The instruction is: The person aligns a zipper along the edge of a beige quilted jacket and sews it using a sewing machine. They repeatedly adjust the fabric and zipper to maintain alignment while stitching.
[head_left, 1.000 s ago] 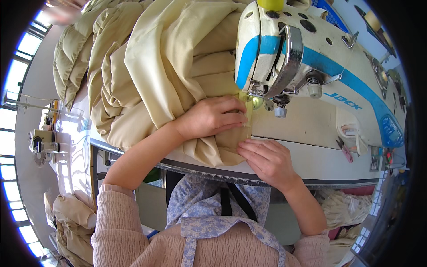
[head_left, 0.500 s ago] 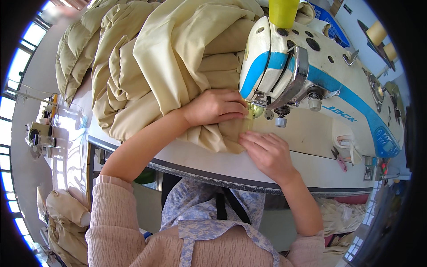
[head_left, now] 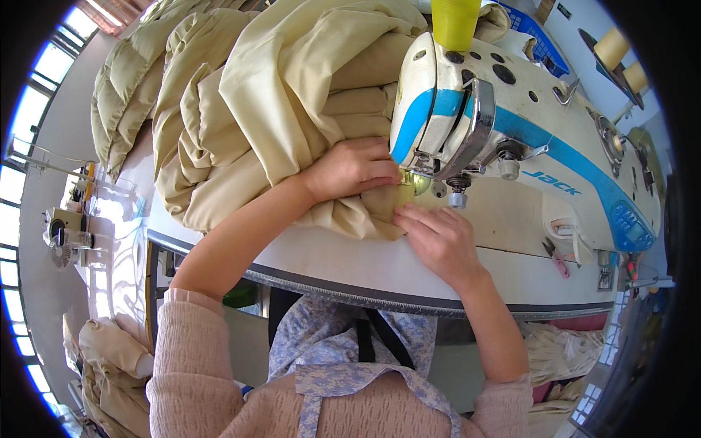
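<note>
A large heap of beige fabric [head_left: 277, 87] lies left of a white and blue sewing machine [head_left: 548, 175], its folds reaching under the needle end. My left hand [head_left: 354, 169] grips the fabric just left of the presser area, fingers bent and pressed together, their tips partly behind the machine head. My right hand [head_left: 442, 241] is closer to me, its fingers together on the fabric's right edge, where a pale yellow strip [head_left: 404, 195] shows below the presser area. The right thumb is mostly hidden.
A yellow cup [head_left: 454, 18] stands on the machine, a blue basket [head_left: 540, 44] behind it. Pink-handled snips [head_left: 558, 263] lie at the right, thread cones [head_left: 612, 52] beyond. A small machine with a fan [head_left: 62, 233] is at the left. The table's curved edge [head_left: 365, 299] crosses before my lap.
Over the last second both hands and the fabric's front edge have moved away from me, up the picture toward the presser area. The left fingers now sit partly behind the machine head.
</note>
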`<state>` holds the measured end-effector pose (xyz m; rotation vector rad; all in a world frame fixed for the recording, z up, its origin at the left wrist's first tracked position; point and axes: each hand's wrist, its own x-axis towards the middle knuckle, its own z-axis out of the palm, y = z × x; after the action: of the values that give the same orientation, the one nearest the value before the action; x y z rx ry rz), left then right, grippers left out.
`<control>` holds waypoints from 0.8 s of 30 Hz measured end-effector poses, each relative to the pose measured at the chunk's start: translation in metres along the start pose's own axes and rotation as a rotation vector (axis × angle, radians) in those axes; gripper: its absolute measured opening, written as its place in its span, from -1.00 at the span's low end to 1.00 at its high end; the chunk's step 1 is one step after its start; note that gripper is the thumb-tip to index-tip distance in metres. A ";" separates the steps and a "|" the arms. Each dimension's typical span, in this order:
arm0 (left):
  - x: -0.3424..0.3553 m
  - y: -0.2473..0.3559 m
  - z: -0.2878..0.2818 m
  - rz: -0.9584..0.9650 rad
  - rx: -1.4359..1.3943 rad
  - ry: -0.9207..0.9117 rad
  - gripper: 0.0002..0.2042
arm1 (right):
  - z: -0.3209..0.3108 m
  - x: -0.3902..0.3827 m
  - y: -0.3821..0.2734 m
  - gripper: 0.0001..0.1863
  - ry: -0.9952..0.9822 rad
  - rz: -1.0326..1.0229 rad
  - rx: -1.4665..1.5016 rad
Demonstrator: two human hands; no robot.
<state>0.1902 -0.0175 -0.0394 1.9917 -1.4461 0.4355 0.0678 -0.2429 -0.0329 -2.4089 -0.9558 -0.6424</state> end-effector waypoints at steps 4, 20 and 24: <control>0.000 -0.003 0.003 -0.046 0.033 -0.016 -0.90 | 0.007 -0.002 0.004 -0.82 0.040 -0.003 -0.042; 0.003 -0.008 0.003 -0.047 0.055 0.017 -0.81 | 0.012 -0.002 0.005 -0.79 0.044 0.024 -0.075; -0.002 -0.008 0.004 -0.068 0.020 0.004 -0.80 | 0.016 -0.003 0.004 -0.79 0.061 0.004 -0.085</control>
<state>0.1969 -0.0171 -0.0455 2.0484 -1.3722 0.4249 0.0730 -0.2381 -0.0484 -2.4491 -0.9156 -0.7652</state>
